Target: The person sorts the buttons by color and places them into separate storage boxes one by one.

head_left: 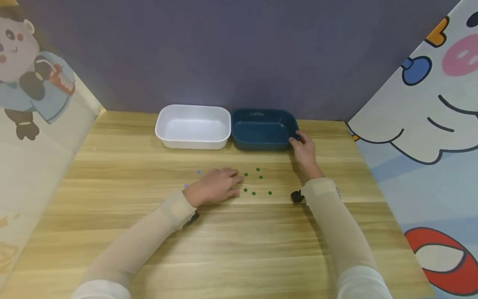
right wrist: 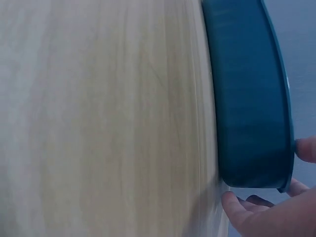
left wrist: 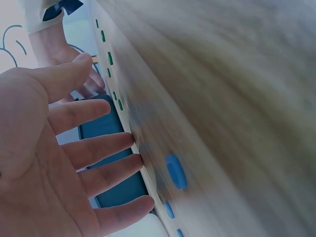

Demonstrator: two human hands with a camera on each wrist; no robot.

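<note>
Over light wood-grain bench, reached forward.
Held left hand with straight, spread fingers just beside small round green discs; gripped right end of dark-blue rectangular tub with right hand.

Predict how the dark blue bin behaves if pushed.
Dark blue bin: probably stiff, as its smooth walls and rim show no sag. Unlikely to tip; it sits low and broad-based on the table. Pushed left, it would likely bump the white bin right beside it.
</note>
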